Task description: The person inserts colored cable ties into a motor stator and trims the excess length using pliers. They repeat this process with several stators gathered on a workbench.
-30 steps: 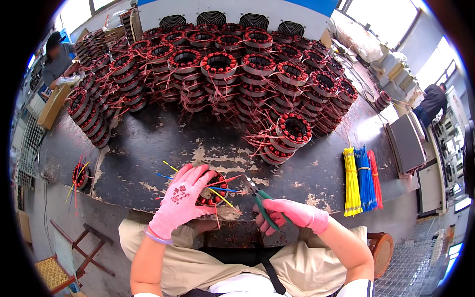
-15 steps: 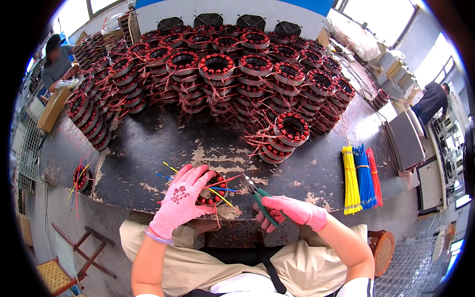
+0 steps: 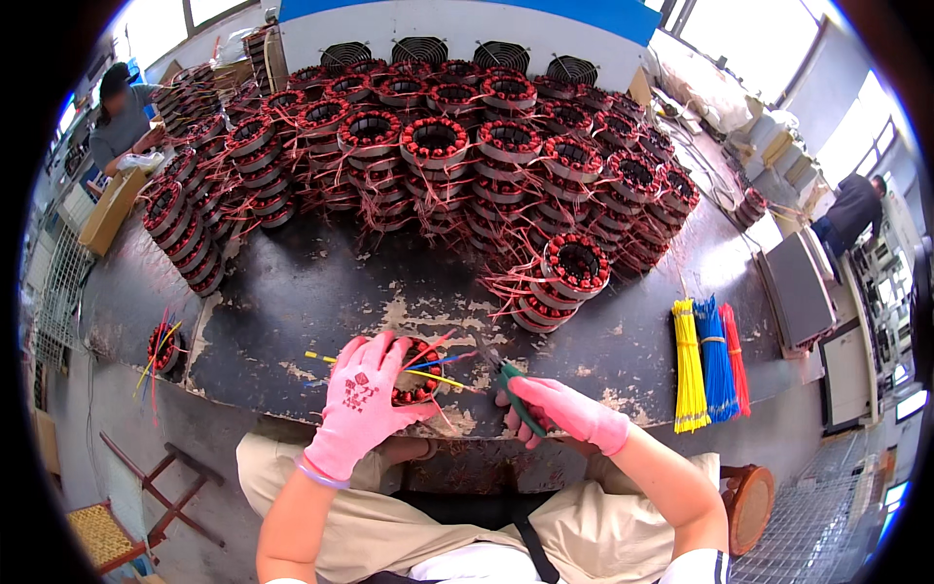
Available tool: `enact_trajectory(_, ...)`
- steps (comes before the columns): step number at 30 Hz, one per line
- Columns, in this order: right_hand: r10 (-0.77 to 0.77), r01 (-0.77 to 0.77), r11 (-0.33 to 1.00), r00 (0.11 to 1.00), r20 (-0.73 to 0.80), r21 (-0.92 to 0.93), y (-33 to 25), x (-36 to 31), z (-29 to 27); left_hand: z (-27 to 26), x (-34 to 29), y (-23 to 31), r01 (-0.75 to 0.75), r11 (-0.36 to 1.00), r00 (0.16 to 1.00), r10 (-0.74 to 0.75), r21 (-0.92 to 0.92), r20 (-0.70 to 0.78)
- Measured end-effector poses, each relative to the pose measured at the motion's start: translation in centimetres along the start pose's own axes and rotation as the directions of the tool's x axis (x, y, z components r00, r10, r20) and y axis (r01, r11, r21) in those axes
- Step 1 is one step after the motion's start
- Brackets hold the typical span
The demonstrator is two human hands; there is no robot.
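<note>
My left hand [image 3: 362, 401], in a pink glove, grips a motor stator [image 3: 420, 380] at the table's front edge. Its fingers lie over the left side and the thumb reaches along the near side. Red, blue and yellow wires [image 3: 438, 378] stick out to the right of the stator, and a few ends show left of the hand. In my right hand [image 3: 564, 409], also pink-gloved, are green-handled pliers [image 3: 508, 373]. Their jaws point away from me, just right of the wire ends. Part of the handles is hidden by the fingers.
Stacks of red-wound stators [image 3: 433, 146] fill the back of the worn black table [image 3: 282, 331]. A shorter stack [image 3: 574, 268] stands nearer. Yellow, blue and red wire bundles [image 3: 713, 360] lie at right. Another wired stator [image 3: 165, 347] sits at left. Two people work farther off.
My right hand and the pliers have shifted slightly left, and the pliers' handles look closer together. The red wire now points more steeply upward. My left hand stays on the stator.
</note>
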State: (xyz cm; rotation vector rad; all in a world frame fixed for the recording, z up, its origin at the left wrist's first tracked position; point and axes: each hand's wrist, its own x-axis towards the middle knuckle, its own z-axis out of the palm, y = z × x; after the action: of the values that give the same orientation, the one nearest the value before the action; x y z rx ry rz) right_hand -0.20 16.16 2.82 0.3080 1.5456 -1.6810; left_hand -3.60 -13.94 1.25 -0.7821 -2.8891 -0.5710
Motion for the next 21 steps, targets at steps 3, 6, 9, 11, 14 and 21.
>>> enact_trajectory(3,0.060,-0.067,0.992,0.996,0.072,0.106,0.3,-0.6,-0.7,-0.5,-0.1,0.0,0.028,1.000,1.000,-0.028,0.010,-0.014)
enact_trajectory(6,0.086,-0.095,0.993,0.989,0.120,0.070,0.3,-0.6,-0.7,0.1,0.0,-1.1,-0.047,0.996,0.999,0.046,-0.074,-0.014)
enact_trajectory(9,0.101,-0.103,0.995,0.987,0.126,0.008,0.1,-0.5,-0.4,0.0,0.0,-1.2,-0.030,0.997,0.999,0.030,-0.071,0.009)
enact_trajectory(11,0.094,-0.095,0.996,0.986,0.134,0.000,0.3,-0.3,-0.5,0.0,0.1,-1.3,-0.030,0.997,0.999,0.030,-0.073,0.011)
enact_trajectory(14,0.076,-0.074,0.997,0.991,0.114,-0.026,0.1,-0.4,-0.2,0.1,0.2,-1.3,-0.042,0.996,0.999,0.042,-0.073,0.002)
enact_trajectory(21,0.112,-0.107,0.993,0.990,0.091,-0.053,-0.1,-1.0,-0.3,-0.1,0.2,-1.1,-0.038,0.996,0.999,0.038,-0.082,-0.002)
